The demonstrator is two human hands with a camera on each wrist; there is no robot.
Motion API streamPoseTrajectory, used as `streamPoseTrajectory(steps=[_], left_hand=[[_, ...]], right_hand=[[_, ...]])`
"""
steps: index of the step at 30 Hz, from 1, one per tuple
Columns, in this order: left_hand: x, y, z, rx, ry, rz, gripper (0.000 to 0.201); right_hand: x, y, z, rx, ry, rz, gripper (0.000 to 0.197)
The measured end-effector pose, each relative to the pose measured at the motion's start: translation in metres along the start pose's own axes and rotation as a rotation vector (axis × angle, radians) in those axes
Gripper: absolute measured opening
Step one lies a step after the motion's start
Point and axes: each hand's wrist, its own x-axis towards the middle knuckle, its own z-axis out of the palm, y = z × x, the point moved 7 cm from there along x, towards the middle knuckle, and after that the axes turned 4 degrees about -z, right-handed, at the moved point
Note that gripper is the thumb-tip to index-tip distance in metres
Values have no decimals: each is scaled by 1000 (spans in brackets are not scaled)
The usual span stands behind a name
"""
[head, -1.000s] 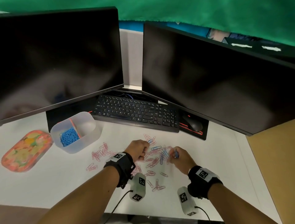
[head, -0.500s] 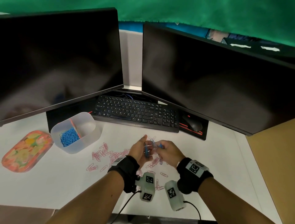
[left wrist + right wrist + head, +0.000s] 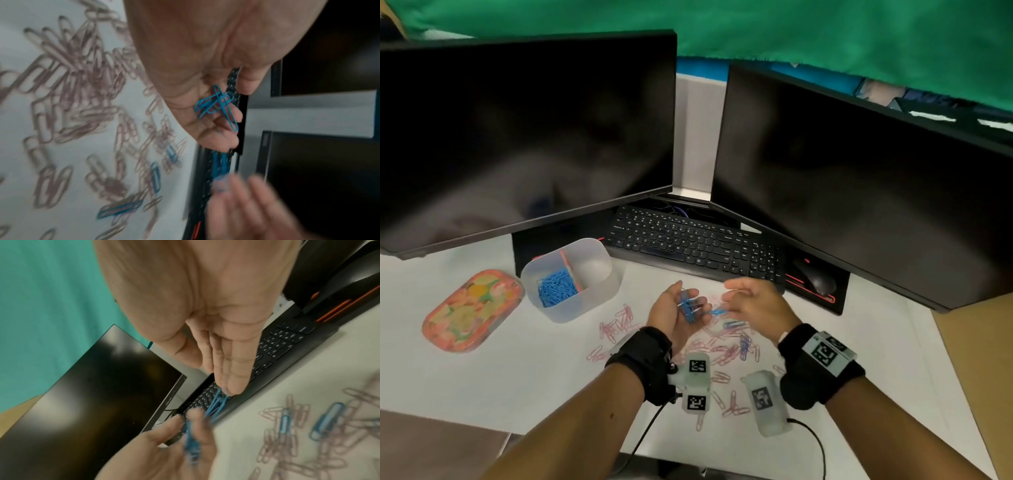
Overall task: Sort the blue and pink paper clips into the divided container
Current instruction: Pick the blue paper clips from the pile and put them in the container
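Note:
My left hand (image 3: 678, 310) is raised over the desk, palm up, fingers curled round a small bunch of blue paper clips (image 3: 689, 306) (image 3: 218, 105). My right hand (image 3: 734, 303) is close beside it and pinches more blue clips (image 3: 217, 400) at its fingertips, next to the left fingers. Pink paper clips (image 3: 619, 322) with a few blue ones (image 3: 732, 323) lie scattered on the white desk under both hands. The clear divided container (image 3: 599, 294) stands at the left. Its left compartment holds blue clips (image 3: 556, 287); I see none in its right compartment.
A patterned orange lid (image 3: 472, 310) lies left of the container. Behind the hands are a black keyboard (image 3: 695, 243), a mouse (image 3: 816, 281) on a pad and two dark monitors (image 3: 527, 137). A brown board (image 3: 983, 359) borders the desk on the right.
Both hands lifted off the clip pile and came together. The left hand turned palm up with blue clips in it, and the right hand brought blue clips up to it.

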Motion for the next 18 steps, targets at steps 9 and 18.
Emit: streamPoseTrajectory(steps=[9,18], left_hand=[[-37,116,-62,-107,73,246,28],[-65,186,-146,307,520,329,11]], right_hand=[[1,44,-9,355,78,192,16],[17,91,-11,61,120,225,20]])
